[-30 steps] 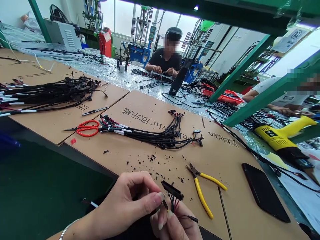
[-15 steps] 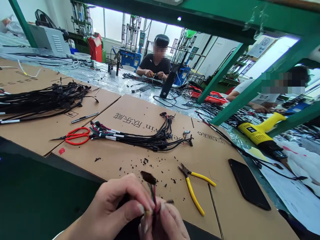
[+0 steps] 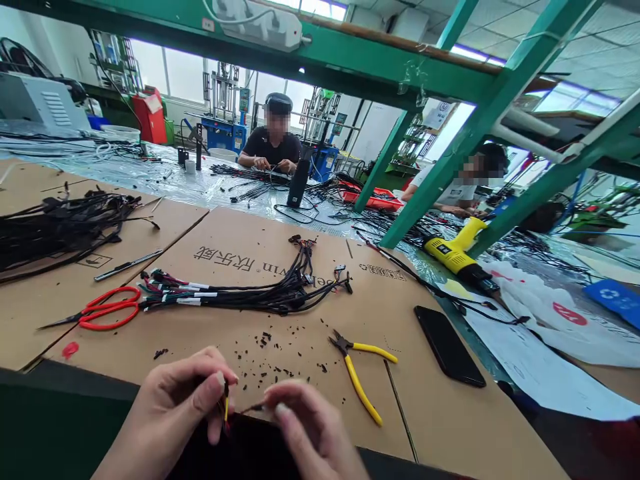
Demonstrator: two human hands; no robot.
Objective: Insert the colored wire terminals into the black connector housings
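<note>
Both hands at the near edge of the cardboard sheet [image 3: 440, 427], close together. Left hand [image 3: 173, 407] curled, thumb and forefinger pinched on a small bunch of thin wires [image 3: 226, 407], yellow and red strands showing. Right hand [image 3: 307, 430] fingers bent, tips pinching one thin wire end [image 3: 253, 407] that runs left to the bunch. Yellow pliers [image 3: 359, 373] lie just right of the hands, phone [image 3: 449, 345] further right. Cable bundle [image 3: 250, 293] and red scissors [image 3: 103, 312] lie farther back, left of centre
</note>
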